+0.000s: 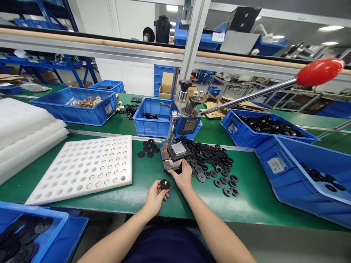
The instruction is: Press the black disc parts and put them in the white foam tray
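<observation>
My left hand (pixel 155 196) pinches a small black round disc (pixel 165 183) just above the green table, near the front edge. My right hand (pixel 183 175) reaches to the base of a blue hand press (pixel 182 124); its fingers curl around something at the white part under the press block, and I cannot make out what. The press lever with its red knob (pixel 319 71) sticks up to the right. A heap of black round parts (pixel 212 160) lies right of the press, and a few more black discs (pixel 148 148) lie left of it.
A white foam tray (pixel 82 168) with rows of holes, some holding metal pieces, lies at left beside stacked white trays (pixel 24 135). Blue bins (pixel 301 171) with black parts stand at right, back and bottom left.
</observation>
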Motion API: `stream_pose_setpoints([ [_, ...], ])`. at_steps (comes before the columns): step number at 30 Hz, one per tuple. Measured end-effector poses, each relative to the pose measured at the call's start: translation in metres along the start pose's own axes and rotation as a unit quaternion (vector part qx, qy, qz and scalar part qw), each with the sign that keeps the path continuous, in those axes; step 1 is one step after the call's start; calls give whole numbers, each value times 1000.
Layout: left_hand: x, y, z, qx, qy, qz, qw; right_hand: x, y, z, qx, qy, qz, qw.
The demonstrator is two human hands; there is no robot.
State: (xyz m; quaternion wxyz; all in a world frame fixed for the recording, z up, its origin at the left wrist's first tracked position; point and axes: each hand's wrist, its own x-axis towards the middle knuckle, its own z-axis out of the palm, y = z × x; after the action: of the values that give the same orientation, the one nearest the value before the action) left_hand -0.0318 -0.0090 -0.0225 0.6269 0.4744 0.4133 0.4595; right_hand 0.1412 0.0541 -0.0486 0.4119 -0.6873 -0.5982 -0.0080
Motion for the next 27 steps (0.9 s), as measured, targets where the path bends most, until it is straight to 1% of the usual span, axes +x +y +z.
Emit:
stream_pose_setpoints([
  [2,-2,-4,-2,-4,-5,-9,1000,-7,3,4,-2,23,8,1000],
  [4,-5,-7,-4,5,-4,-10,1000,-13,3,6,-6,26,9,1000],
  [8,-8,-5,-7,40,-2,5,999,-15,-11,5,-18,22,4,1000],
  [11,-9,3,-9,59,3,17,998,-14,-22,-5,-18,-1,-15,1000],
  [13,-10,10,-8,66,10,21,998,-14,-18,-21,-22,-22,-36,999],
  [14,-10,12,-8,68,14,21,997,-14,-11,-31,-28,-26,-42,998],
  [16,-10,17,-5,67,22,19,997,-13,12,-54,-53,-20,-35,998],
  [18,-11,19,-3,63,29,14,998,-10,42,-76,-91,-3,2,996],
  [20,-10,20,-1,58,35,9,998,-6,71,-89,-131,5,40,991],
  [22,-10,18,-1,57,31,5,998,-4,91,-94,-150,5,55,987],
  [23,-10,16,-2,59,26,2,998,-5,98,-94,-152,6,56,987],
  [25,-10,11,-4,71,14,-2,997,-8,103,-91,-151,10,53,987],
  [27,-10,4,-7,87,10,-3,996,-11,102,-87,-152,15,47,987],
])
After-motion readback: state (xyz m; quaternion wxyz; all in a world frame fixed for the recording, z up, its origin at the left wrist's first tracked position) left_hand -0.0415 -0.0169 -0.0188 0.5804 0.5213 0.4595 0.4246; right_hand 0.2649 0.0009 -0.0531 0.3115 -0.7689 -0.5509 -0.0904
